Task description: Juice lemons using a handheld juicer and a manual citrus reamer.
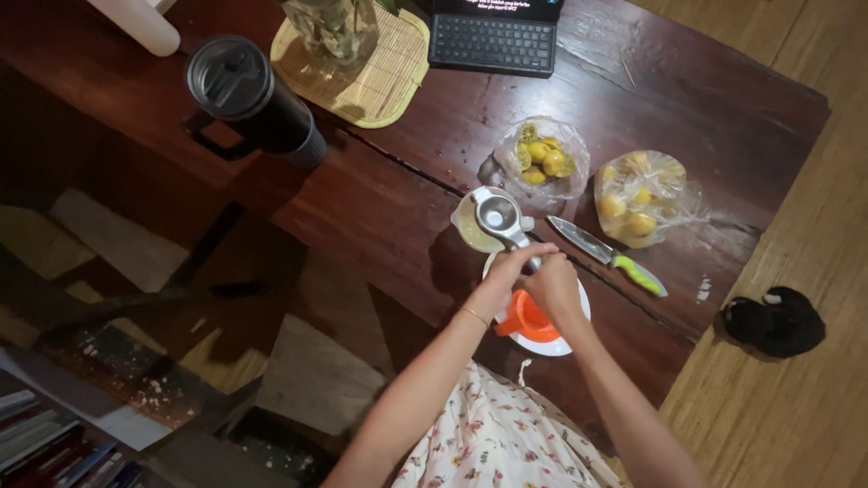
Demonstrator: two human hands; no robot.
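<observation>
Both hands grip the handles of a metal hand-press citrus squeezer (499, 217). My left hand (506, 274) and my right hand (553, 282) are closed together around the handle ends. The squeezer's round head sits over a small clear cup of pale juice (468, 231). Under my hands lies a white plate (579, 312) with an orange funnel-like piece (526, 318) on it. A knife with a green handle (608, 256) lies just right of my hands.
Two clear plastic bags of small yellow-green citrus fruit (542, 160) (640, 197) sit beyond the knife. A black lidded tumbler (249, 95), a woven mat (375, 77) with a glass vase, and a tablet keyboard (493, 41) stand farther back. A dark object (776, 321) lies on the floor at right.
</observation>
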